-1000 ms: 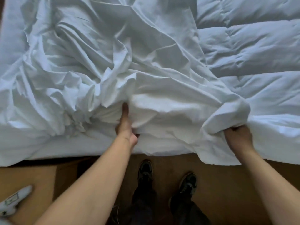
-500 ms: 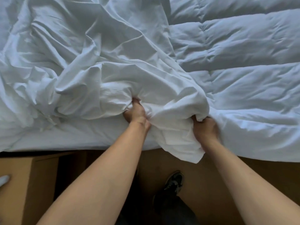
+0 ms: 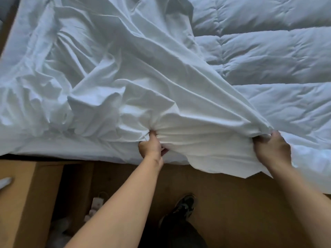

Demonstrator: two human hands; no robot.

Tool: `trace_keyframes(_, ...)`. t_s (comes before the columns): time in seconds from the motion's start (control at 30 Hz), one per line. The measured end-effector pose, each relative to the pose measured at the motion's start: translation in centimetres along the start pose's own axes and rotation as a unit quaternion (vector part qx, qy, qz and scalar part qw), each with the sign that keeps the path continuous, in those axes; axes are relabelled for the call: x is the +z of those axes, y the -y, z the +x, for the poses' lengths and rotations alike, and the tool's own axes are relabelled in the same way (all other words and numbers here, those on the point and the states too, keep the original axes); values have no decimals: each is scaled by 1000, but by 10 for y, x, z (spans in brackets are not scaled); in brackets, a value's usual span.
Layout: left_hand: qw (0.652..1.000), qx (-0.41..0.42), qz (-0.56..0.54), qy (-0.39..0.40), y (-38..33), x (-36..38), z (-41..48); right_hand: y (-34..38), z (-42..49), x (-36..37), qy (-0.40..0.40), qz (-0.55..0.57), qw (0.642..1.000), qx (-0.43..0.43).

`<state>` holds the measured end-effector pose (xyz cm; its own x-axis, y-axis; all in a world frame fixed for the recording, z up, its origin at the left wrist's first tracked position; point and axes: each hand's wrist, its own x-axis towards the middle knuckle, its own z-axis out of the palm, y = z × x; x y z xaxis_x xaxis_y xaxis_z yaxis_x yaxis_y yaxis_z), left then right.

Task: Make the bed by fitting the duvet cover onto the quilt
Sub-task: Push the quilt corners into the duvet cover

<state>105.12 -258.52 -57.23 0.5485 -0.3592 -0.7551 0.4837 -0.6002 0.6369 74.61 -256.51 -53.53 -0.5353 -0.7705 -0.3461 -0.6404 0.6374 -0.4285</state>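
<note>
Duvet cover (image 3: 125, 72) (crumpled cotton), both hands' fingers (image 3: 266, 138) clamped on it, puffy quilt (image 3: 272, 56)

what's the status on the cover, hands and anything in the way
Left hand and right hand both shut on cover edge. Cover bunched, quilt bare on the right. Nothing in the way.

no readable text, labels or signs
</note>
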Motion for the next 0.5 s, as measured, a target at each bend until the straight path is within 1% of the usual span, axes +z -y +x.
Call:
trace_keyframes(0.03, 999, -1, 39, 23, 3, -6, 1, 4, -16, 8, -52, 3, 999, -11)
trace_keyframes(0.07, 996, 6, 86, 38, 7, -10, 0, 15, -33, 18, -119, 9, 991, -61)
trace_keyframes(0.1, 988, 24, 146, 44, 13, -11, -3, 30, -52, 30, -178, 18, 973, -143)
trace_keyframes(0.13, 976, 52, 205, 49, 18, -13, -5, 50, -68, 44, -189, 33, 951, -244)
trace_keyframes(0.17, 961, 85, 255, 58, 28, -15, -7, 75, -83, 60, -153, 43, 927, -340)
trace_keyframes(0.2, 946, 117, 290, 82, 37, -17, -10, 104, -94, 79, -91, 47, 907, -408)
trace_keyframes(0.23, 932, 136, 312, 123, 45, -22, -14, 134, -104, 99, -23, 31, 896, -442)
trace_keyframes(0.27, 921, 137, 321, 177, 53, -28, -18, 163, -113, 118, 38, -17, 891, -452)
trace_keyframes(0.3, 900, 142, 339, 235, 59, -35, -21, 188, -119, 136, 81, -93, 884, -451)
trace_keyframes(0.33, 873, 151, 360, 291, 60, -40, -22, 206, -120, 153, 106, -171, 873, -444)
trace_keyframes(0.37, 840, 157, 394, 337, 58, -45, -21, 216, -117, 167, 117, -220, 866, -434)
trace_keyframes(0.4, 812, 155, 419, 375, 53, -51, -18, 219, -112, 176, 120, -240, 862, -431)
trace_keyframes(0.43, 787, 154, 441, 403, 46, -60, -11, 216, -105, 181, 122, -233, 863, -432)
trace_keyframes(0.47, 780, 145, 443, 417, 34, -72, 0, 207, -99, 182, 119, -223, 862, -439)
trace_keyframes(0.5, 808, 119, 411, 405, 19, -85, 13, 195, -94, 180, 108, -218, 861, -446)
